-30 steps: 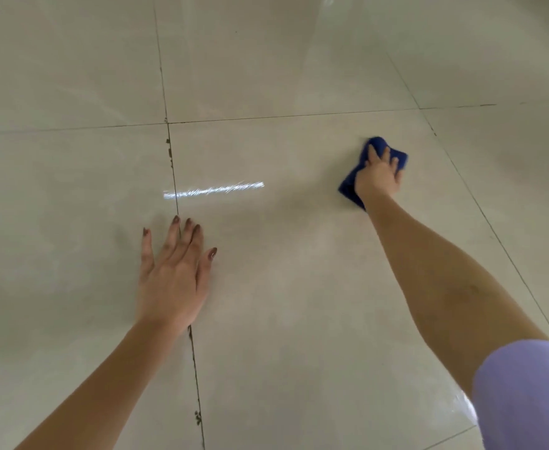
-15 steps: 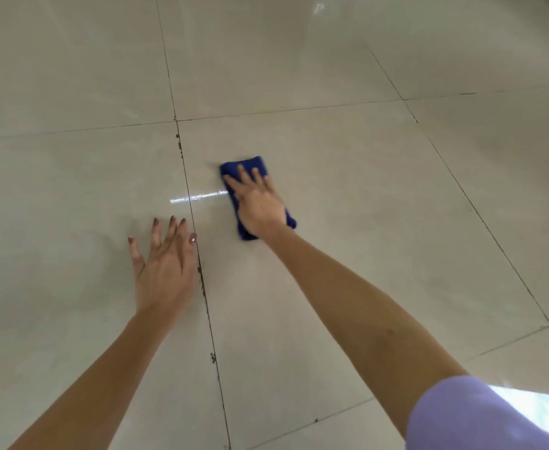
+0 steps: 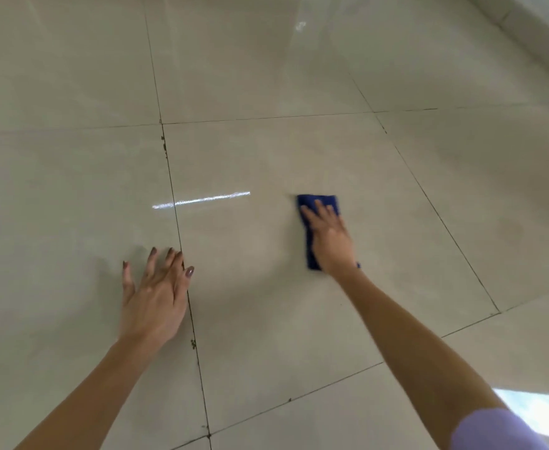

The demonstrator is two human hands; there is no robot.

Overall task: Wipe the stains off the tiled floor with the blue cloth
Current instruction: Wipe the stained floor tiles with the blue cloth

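The glossy beige tiled floor (image 3: 299,76) is filling the whole view. The left hand (image 3: 156,297) is resting flat on it, fingers spread, holding nothing, its right edge at a dark grout line (image 3: 172,190). The right hand (image 3: 330,241) is pressing straight fingers onto the folded blue cloth (image 3: 318,201), which is lying mid-tile with plain tile on all sides. Dark specks (image 3: 163,147) are dotting the grout.
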